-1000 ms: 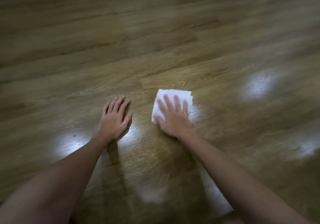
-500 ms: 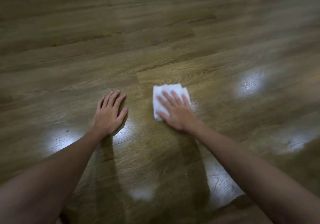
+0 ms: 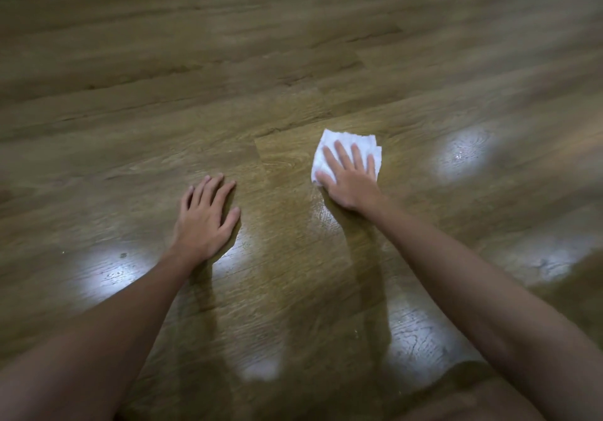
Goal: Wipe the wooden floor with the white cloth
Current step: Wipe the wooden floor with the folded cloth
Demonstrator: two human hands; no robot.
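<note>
A small folded white cloth (image 3: 339, 140) lies flat on the brown wooden floor (image 3: 293, 78), right of centre. My right hand (image 3: 350, 176) presses down on it with straight, spread fingers, covering its near half. My left hand (image 3: 205, 218) rests palm-down on the bare floor to the left of the cloth, fingers straight, a hand's width away from it. Both forearms reach in from the bottom corners.
Wooden planks run across the whole view, with bright glare patches at the left (image 3: 107, 267), the right (image 3: 463, 153) and near the bottom (image 3: 261, 368). A dark shape (image 3: 473, 391), perhaps my knee, sits at the bottom right.
My right hand has slid the cloth to the right and a little farther from my left hand. The left hand stays planted on the floor.
</note>
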